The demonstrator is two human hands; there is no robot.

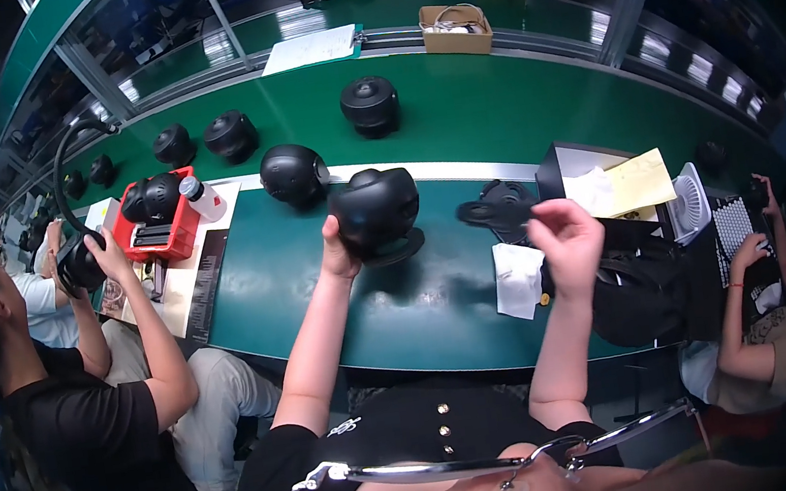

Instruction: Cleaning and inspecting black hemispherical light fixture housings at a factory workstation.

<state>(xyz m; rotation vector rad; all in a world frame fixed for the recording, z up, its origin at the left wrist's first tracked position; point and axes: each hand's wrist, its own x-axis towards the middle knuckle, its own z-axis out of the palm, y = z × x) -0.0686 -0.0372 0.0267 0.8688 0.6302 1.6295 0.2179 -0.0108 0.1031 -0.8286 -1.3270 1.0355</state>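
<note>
My left hand (340, 250) is closed around the lower left side of a black rounded plastic housing (376, 210), holding it up over the green mat. A flat rounded flange sticks out at the housing's underside. My right hand (569, 244) is raised to the right, its fingers curled in and the thumb near the index finger. Whatever may be between those fingertips is too small to make out. Beside that hand lie flat black parts (504, 208) and a white cloth or tissue (519, 279). Another black housing (293, 174) stands just behind the held one.
More black housings (370, 104) stand along the green conveyor belt (473, 96). At right are an open box (554, 170) with yellow paper, a white fan (690, 202) and a black bag (652, 286). A red bin (183, 235) and a co-worker (83, 376) are at left.
</note>
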